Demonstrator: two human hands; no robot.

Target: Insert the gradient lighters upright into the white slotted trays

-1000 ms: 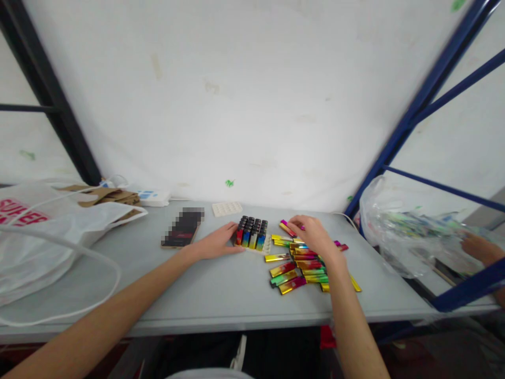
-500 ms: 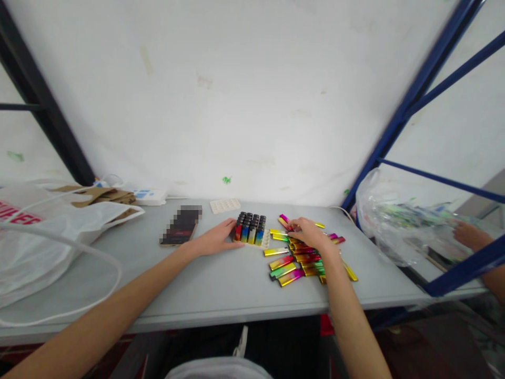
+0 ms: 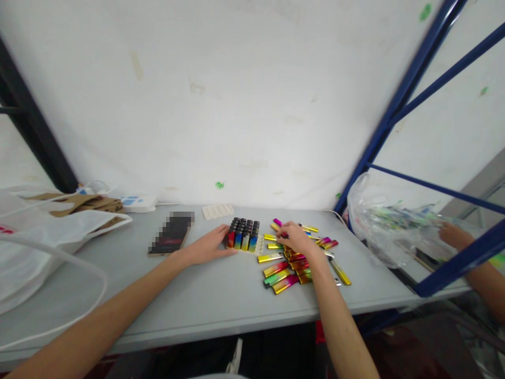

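Observation:
Metallic multicoloured lighters (image 3: 243, 238) with black tops stand upright in rows in a white tray (image 3: 260, 244). The tray's right-hand holes show bare. My left hand (image 3: 212, 246) grips the tray's left side, its thumb along the front edge and its fingers behind. My right hand (image 3: 295, 238) is over a loose pile of shiny lighters (image 3: 281, 270) to the right of the tray. Its fingers are pinched round a lighter (image 3: 283, 235) with a dark reddish end; the fingers partly hide it.
A second white tray (image 3: 218, 211) lies near the wall. A phone (image 3: 172, 235) lies to the left, beside a white plastic bag (image 3: 43, 247) and cardboard (image 3: 79, 204). Right of a blue metal frame (image 3: 361, 171) are a clear bag (image 3: 371, 221) and another person's hand (image 3: 453, 234).
The view has shifted slightly, so everything sits a bit further left. My right hand stays at the pile, its fingertips turned more toward the tray. My left hand keeps its place at the tray.

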